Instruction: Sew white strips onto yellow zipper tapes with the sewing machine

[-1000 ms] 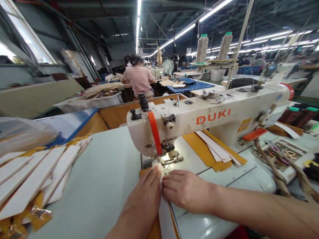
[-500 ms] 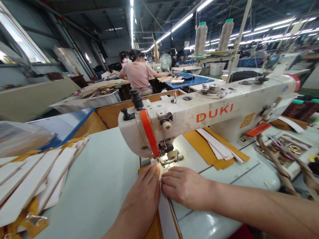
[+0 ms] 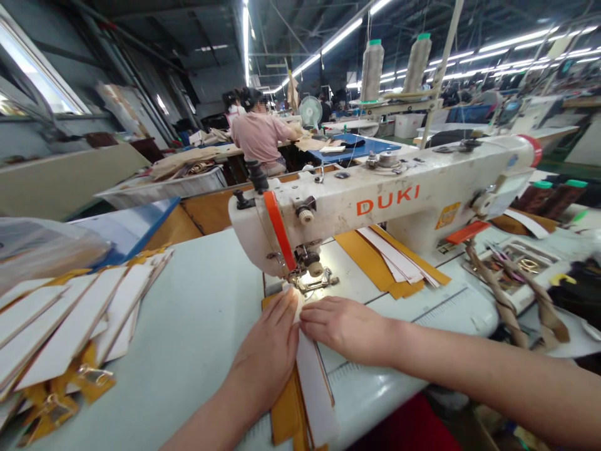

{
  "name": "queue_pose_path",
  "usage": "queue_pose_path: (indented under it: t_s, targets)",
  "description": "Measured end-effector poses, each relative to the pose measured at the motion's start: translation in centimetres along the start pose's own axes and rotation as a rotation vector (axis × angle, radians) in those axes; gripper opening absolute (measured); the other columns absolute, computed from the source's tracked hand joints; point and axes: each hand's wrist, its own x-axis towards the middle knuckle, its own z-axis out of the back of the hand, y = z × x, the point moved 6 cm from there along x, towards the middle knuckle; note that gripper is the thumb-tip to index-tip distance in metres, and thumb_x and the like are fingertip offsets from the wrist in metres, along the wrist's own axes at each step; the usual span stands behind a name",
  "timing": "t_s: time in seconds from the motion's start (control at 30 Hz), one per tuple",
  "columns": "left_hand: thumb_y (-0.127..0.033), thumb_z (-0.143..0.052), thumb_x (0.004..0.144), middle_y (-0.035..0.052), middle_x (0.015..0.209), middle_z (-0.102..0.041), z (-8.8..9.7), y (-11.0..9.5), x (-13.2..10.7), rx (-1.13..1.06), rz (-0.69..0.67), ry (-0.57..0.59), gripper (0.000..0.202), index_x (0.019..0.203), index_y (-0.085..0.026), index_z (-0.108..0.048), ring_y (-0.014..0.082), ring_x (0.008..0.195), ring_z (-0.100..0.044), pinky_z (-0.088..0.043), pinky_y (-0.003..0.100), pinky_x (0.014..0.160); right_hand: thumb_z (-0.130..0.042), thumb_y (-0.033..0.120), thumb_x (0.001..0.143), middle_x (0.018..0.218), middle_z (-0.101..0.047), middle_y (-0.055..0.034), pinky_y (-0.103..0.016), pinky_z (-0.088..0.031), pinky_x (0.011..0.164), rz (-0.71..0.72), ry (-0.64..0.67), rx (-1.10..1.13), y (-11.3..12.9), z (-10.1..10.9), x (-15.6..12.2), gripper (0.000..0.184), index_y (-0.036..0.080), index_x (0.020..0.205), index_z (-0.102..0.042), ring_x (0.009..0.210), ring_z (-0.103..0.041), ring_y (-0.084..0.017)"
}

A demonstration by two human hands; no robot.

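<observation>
- The left hand (image 3: 270,354) lies flat, fingers stretched out and holding nothing, pressing on the left side of a long white strip (image 3: 312,388) with tan-yellow backing.
- The right hand (image 3: 345,327) lies flat too, palm down and not closed on anything, its fingertips on the strip's right edge, touching the left hand's fingers.
- The strip runs from the table's near edge up to the presser foot (image 3: 312,280) of the DUKI sewing machine (image 3: 385,200); its far end sits at the foot (whether the needle is in it is too small to tell).
- A fanned stack of similar white pieces (image 3: 70,332) with metal clips lies on the table (image 3: 197,338), well to the left.
- More tan and white strips (image 3: 392,263) lie behind the machine's arm.
- Two thread cones (image 3: 394,62) stand above the machine.
- Another person (image 3: 258,138) sits at a far table, back turned.
</observation>
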Motion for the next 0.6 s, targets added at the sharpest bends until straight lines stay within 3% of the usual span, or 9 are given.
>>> queue_pose_path:
  t_s: [0.1, 0.2, 0.33, 0.47, 0.6]
  targets:
    - [-0.021, -0.035, 0.097, 0.0195, 0.133, -0.058, 1.4, -1.4, -1.6, 0.002, -0.001, -0.079, 0.039, 0.127, -0.006, -0.055, 0.0284, 0.126, -0.053, -0.053, 0.046, 0.097, -0.052, 0.015, 0.098, 0.116, -0.063, -0.0125, -0.034, -0.045, 0.098, -0.071, 0.008, 0.046, 1.2, 1.0, -1.7, 0.018, 0.007, 0.112, -0.06, 0.112, -0.055, -0.022]
    - [-0.022, -0.041, 0.097, 0.0159, 0.128, -0.062, 3.1, -4.0, -3.7, -0.026, -0.123, -0.114, 0.034, 0.124, -0.008, -0.057, 0.0232, 0.121, -0.058, -0.054, 0.037, 0.097, -0.051, 0.016, 0.097, 0.123, -0.061, -0.0126, -0.034, -0.043, 0.102, -0.144, 0.009, 0.172, 2.9, 2.0, -3.9, 0.024, 0.009, 0.119, -0.057, 0.114, -0.054, -0.021]
    - [-0.024, -0.045, 0.095, 0.0122, 0.115, -0.07, 5.0, -6.6, -5.7, -0.067, -0.292, -0.121, 0.028, 0.113, -0.011, -0.063, 0.02, 0.11, -0.065, -0.054, 0.028, 0.095, -0.046, 0.014, 0.096, 0.114, -0.063, -0.0112, -0.033, -0.044, 0.1, -0.204, -0.055, 0.31, 4.4, 2.6, -6.1, 0.023, 0.011, 0.114, -0.06, 0.106, -0.056, -0.02]
    - [-0.013, -0.044, 0.094, 0.007, 0.103, -0.074, 5.8, -7.1, -5.9, -0.084, -0.32, -0.148, 0.025, 0.103, -0.015, -0.067, 0.0183, 0.101, -0.069, -0.056, 0.025, 0.089, -0.042, 0.012, 0.095, 0.102, -0.063, -0.0106, -0.032, -0.047, 0.094, -0.182, -0.11, 0.332, 4.9, 2.5, -6.8, 0.025, 0.011, 0.11, -0.063, 0.099, -0.055, -0.021]
    - [-0.011, -0.046, 0.094, 0.0053, 0.105, -0.074, 5.7, -7.2, -6.1, -0.092, -0.343, -0.143, 0.024, 0.103, -0.018, -0.068, 0.0181, 0.102, -0.069, -0.056, 0.024, 0.089, -0.043, 0.015, 0.094, 0.101, -0.062, -0.0114, -0.034, -0.048, 0.09, -0.101, -0.147, 0.302, 5.1, 2.2, -7.0, 0.028, 0.01, 0.113, -0.062, 0.095, -0.054, -0.022]
